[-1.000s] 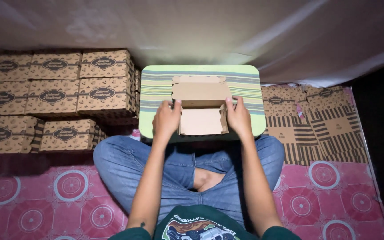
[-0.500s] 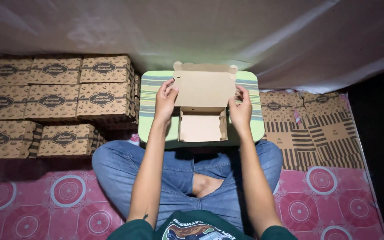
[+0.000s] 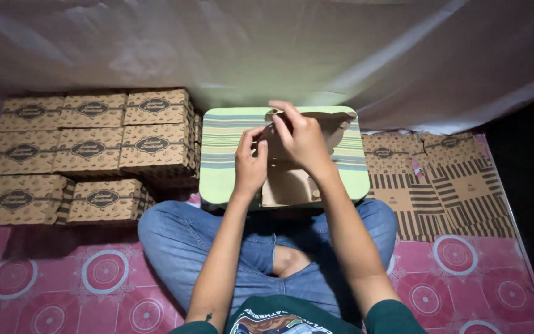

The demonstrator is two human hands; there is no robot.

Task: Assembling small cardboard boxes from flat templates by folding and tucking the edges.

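While sitting cross-legged, a person is folding a cardboard box (image 3: 288, 179) on the striped worktop (image 3: 217, 154) at frame centre, left hand (image 3: 250, 164) and right hand (image 3: 301, 139) pinching its flaps; firm creasing would square it.

Seated cross-legged on pink patterned floor mat (image 3: 94, 278). Small striped green table (image 3: 217, 161) over the lap. Brown cardboard box (image 3: 288, 185), part-folded, stands on the table. Left hand (image 3: 250, 162) grips its left wall; right hand (image 3: 301, 136) lies over its upper flap, fingers pinching the top edge. Stack of folded boxes (image 3: 88, 148) left of table. Flat unfolded blanks (image 3: 440, 179) on floor to the right. White sheet (image 3: 341, 49) hangs behind.
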